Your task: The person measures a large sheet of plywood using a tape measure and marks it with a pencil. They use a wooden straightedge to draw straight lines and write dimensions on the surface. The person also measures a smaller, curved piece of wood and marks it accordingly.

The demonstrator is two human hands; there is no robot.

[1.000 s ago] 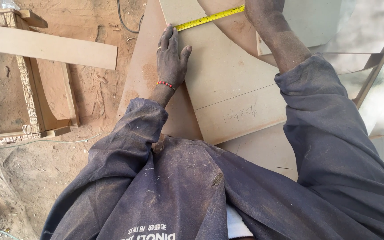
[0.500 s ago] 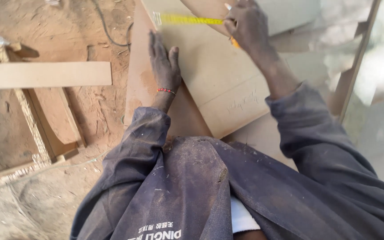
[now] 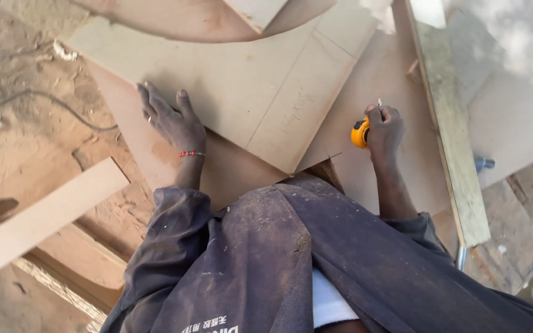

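My left hand [image 3: 171, 120] lies flat, fingers spread, on the left edge of a pale fibreboard panel [image 3: 248, 86] that has a pencil line across it. A red bead bracelet sits on that wrist. My right hand [image 3: 385, 126] is closed around a yellow tape measure [image 3: 359, 133] and what looks like a thin pencil, resting over a browner board [image 3: 377, 80] to the right of the panel. The tape blade is not extended. My dusty dark sleeves and apron fill the lower frame.
A long timber plank [image 3: 448, 129] runs down the right side. A loose wooden batten [image 3: 38, 222] lies at the lower left above a wooden frame. A black cable [image 3: 44, 98] crosses the sandy ground at the left. A curved board edge [image 3: 205, 24] sits at the top.
The tape blade that was stretched across the panel's top is now drawn in. My right hand has come back down and to the right with the tape measure. The left hand stays on the panel.
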